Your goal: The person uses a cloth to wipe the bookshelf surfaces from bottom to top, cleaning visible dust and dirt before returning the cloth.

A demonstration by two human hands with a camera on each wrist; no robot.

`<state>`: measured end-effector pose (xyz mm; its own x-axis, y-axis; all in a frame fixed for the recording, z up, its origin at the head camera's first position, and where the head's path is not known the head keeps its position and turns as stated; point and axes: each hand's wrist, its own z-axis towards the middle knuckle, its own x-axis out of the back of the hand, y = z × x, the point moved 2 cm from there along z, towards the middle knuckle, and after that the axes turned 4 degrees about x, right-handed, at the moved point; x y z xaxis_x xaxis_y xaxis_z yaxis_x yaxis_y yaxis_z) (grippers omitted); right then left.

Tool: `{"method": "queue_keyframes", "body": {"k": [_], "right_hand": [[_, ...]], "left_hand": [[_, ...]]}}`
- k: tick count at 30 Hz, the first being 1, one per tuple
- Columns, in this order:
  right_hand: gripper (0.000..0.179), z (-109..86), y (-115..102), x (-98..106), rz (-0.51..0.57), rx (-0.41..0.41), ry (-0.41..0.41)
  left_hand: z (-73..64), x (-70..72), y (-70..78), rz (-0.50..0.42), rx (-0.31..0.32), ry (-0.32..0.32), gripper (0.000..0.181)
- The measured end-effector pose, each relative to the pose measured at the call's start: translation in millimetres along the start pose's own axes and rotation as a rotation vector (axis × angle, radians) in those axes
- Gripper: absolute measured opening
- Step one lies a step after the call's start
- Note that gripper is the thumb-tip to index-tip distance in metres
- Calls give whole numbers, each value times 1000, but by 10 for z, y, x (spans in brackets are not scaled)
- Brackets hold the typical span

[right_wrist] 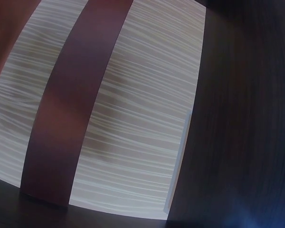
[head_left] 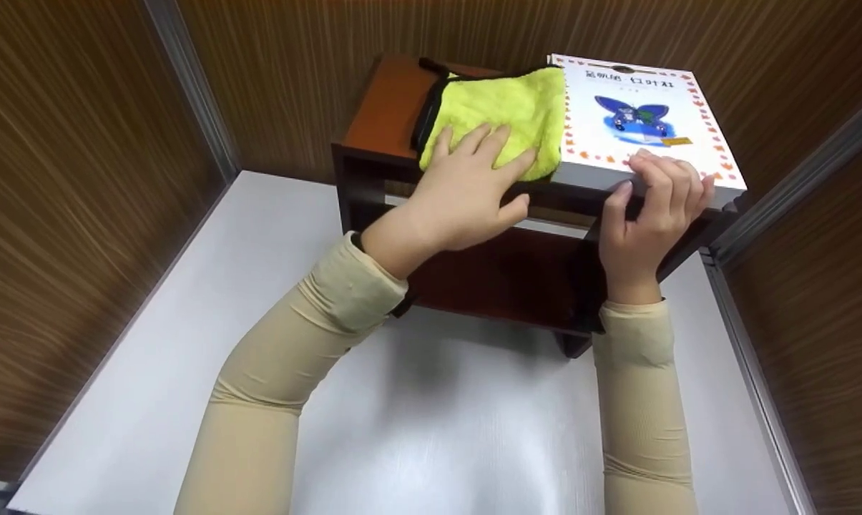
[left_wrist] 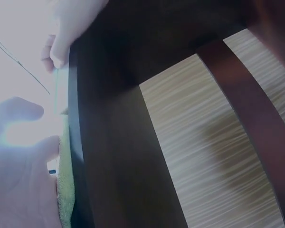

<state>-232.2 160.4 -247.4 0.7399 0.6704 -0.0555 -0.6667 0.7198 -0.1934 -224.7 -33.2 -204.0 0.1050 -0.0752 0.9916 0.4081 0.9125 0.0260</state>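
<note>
In the head view a yellow-green cloth with black trim lies on top of a small dark brown wooden shelf. My left hand rests on the cloth with its fingers spread and the thumb out over the shelf's front edge. Beside the cloth, to the right, lies a thick white book with a blue butterfly on its cover; whether it is one or a stack I cannot tell. My right hand grips its front edge, fingers bent over the top and thumb against the front side. The right wrist view shows neither hand.
The shelf stands on a white surface, with a lower board beneath its top. Brown wood-grain panels rise behind and on both sides, joined by metal strips. A slat crosses the shelf's back in the right wrist view.
</note>
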Motion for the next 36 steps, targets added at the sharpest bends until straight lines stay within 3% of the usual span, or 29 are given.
{"method": "queue_keyframes", "body": {"k": [8, 17, 25, 36], "right_hand": [[22, 4, -12, -2, 15, 2, -2], [23, 24, -14, 9, 25, -15, 0], [24, 22, -14, 25, 10, -19, -18], [25, 22, -58, 15, 15, -20, -29]], "left_hand": [[-62, -37, 5, 18, -15, 29, 57], [16, -7, -19, 5, -23, 21, 56], [213, 33, -75, 8, 0, -32, 57], [547, 137, -207, -114, 57, -177, 55]]}}
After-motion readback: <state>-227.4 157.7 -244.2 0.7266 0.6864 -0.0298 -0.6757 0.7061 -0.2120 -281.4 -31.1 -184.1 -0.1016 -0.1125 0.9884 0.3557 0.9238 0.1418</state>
